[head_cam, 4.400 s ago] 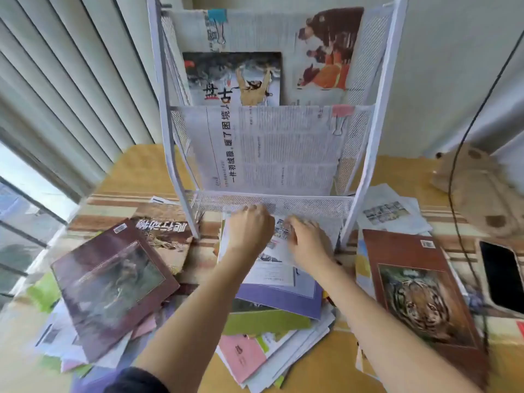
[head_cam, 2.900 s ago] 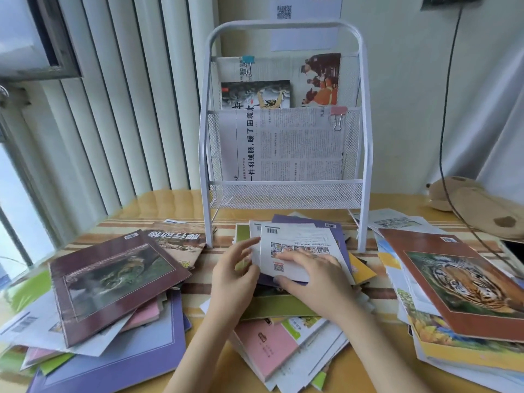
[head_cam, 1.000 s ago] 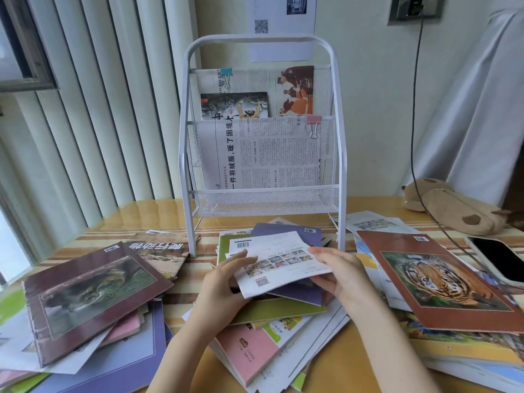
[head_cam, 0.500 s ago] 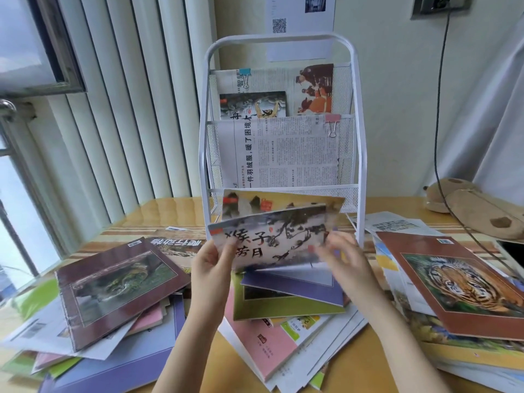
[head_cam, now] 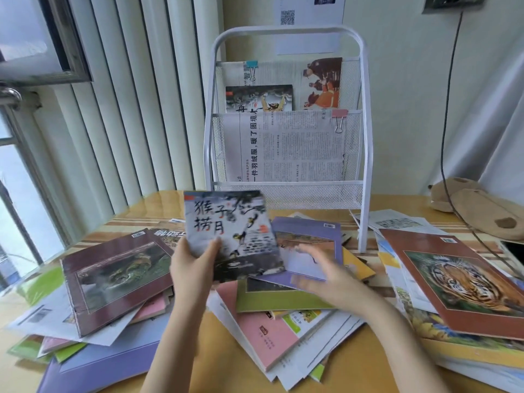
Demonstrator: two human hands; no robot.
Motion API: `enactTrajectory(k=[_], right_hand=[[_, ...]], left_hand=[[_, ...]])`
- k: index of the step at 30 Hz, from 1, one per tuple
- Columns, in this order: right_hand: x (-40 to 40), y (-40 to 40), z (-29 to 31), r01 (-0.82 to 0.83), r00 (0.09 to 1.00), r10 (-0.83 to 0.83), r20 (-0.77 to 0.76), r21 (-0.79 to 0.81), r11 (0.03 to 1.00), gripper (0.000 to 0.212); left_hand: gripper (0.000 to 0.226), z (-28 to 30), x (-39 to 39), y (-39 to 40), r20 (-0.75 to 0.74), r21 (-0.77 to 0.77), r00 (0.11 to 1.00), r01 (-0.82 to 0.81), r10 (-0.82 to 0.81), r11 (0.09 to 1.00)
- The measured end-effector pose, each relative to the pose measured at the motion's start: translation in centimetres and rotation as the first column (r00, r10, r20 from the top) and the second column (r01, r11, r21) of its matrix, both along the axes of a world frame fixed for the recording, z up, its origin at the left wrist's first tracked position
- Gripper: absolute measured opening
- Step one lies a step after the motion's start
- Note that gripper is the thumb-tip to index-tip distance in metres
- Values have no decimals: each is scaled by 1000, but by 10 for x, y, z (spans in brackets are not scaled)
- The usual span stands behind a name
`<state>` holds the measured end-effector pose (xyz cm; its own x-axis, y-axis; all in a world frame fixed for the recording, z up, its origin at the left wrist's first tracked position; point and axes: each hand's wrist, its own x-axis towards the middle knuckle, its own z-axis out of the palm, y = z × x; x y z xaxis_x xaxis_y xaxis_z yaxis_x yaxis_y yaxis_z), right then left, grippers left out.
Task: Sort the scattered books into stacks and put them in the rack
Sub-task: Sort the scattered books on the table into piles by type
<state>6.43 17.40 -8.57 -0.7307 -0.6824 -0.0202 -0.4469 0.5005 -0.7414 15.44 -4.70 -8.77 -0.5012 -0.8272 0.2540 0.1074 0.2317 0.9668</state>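
My left hand (head_cam: 192, 265) grips a small grey ink-painting book (head_cam: 231, 231) by its lower left corner and holds it upright above the middle pile. My right hand (head_cam: 326, 276), blurred, hovers open with spread fingers over a purple book (head_cam: 309, 245) on that pile. The white mesh rack (head_cam: 286, 114) stands behind on the table; newspapers and a dark picture book sit in its upper pockets. Its bottom pocket shows only mesh.
A maroon book (head_cam: 113, 276) tops the left pile. A brown tiger book (head_cam: 459, 276) tops the right pile. Pink, green and white booklets spread across the middle of the wooden table (head_cam: 158, 202). A plush toy (head_cam: 479, 205), a black cable and a phone edge lie at right.
The white-backed booklet was lifted from the pile and turned over to its ink-painting cover. My right hand has let go of it and dropped toward the purple book; the left holds it alone.
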Motion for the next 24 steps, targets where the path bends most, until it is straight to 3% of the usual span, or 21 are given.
enactTrajectory(k=[1, 2, 5, 8, 12, 16, 19, 24], right_hand=[[0, -2, -7, -24, 987, 59, -146, 236, 972, 107], [2, -5, -11, -23, 962, 122, -246, 372, 928, 114], [5, -10, -10, -17, 954, 140, -266, 416, 909, 113], [4, -2, -3, -20, 952, 153, -265, 444, 896, 106], [6, 5, 6, 31, 957, 38, -288, 231, 973, 62], [4, 14, 15, 69, 941, -59, -333, 19, 997, 27], [4, 21, 22, 107, 915, -112, -387, -36, 994, 19], [-13, 46, 18, 85, 990, -103, -94, -181, 980, 17]], left_hand=[[20, -1, 2, -5, 68, -10, 996, -54, 54, 999], [24, -4, 3, -8, 143, -12, 985, -95, 96, 995], [35, -13, 2, -16, 294, 39, 949, -132, 115, 991], [37, -14, 3, -19, 340, 50, 934, -136, 111, 989], [50, -7, 7, -16, 316, 69, 932, -208, 176, 976], [55, -5, 10, -11, 335, 14, 930, -165, 151, 986], [52, -4, 12, -11, 348, -7, 924, -168, 160, 986], [45, -4, 14, -12, 399, -64, 899, -170, 181, 983]])
